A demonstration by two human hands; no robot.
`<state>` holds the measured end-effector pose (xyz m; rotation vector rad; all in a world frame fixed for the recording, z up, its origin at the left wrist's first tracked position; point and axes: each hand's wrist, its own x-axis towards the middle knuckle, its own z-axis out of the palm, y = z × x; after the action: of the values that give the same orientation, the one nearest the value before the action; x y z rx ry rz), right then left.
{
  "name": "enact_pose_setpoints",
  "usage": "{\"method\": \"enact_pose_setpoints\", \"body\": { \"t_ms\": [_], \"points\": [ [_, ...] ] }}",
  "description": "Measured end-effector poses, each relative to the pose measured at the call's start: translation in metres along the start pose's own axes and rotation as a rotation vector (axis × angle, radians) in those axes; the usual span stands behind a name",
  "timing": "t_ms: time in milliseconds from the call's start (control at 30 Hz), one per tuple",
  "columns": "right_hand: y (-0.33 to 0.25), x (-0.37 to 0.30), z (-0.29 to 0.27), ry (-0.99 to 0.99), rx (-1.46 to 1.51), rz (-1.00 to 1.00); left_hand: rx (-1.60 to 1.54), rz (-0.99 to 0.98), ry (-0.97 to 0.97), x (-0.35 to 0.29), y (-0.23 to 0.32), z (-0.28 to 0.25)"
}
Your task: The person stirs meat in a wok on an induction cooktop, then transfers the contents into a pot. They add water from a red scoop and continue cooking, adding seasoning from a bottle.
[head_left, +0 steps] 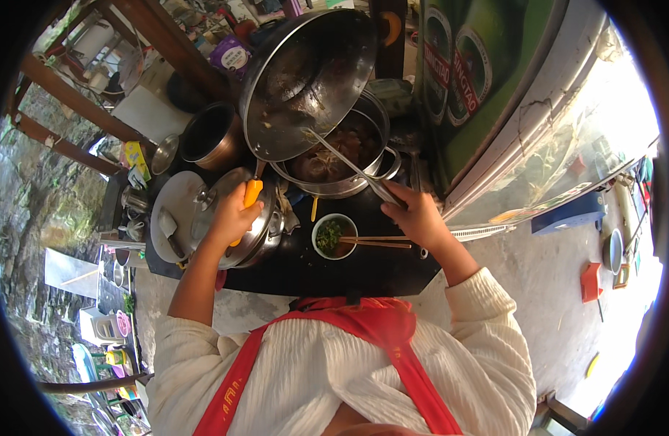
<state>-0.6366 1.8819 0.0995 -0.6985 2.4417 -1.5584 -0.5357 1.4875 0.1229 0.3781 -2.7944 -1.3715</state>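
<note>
Wok (305,80) tilted over pot (333,190), handle (254,190) toward wearer in left hand's (235,216) grip, right hand (416,216) gripping up-left-slanting ladle (353,163), lettered green panel (510,43)

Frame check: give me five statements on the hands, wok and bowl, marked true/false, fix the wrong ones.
1. The left hand holds the wok by its handle. True.
2. The wok is level. False: it is tilted over the pot.
3. Chopsticks rest on the rim of the bowl. True.
4. The right hand is empty. False: it holds a metal utensil that reaches to the wok.
5. The bowl contains chopped greens. True.
</note>
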Motion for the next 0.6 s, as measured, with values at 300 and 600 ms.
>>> {"method": "enact_pose_setpoints", "body": {
  "t_ms": [300, 600],
  "points": [
    [-0.007, -0.006, -0.055, 0.060, -0.495, -0.014, 0.469, 0.113, 0.165, -0.001, -0.019, -0.001],
    [0.004, -0.018, -0.036, -0.012, -0.493, 0.028, 0.477, 0.080, 0.165, -0.007, -0.013, -0.003]
  ]
}}
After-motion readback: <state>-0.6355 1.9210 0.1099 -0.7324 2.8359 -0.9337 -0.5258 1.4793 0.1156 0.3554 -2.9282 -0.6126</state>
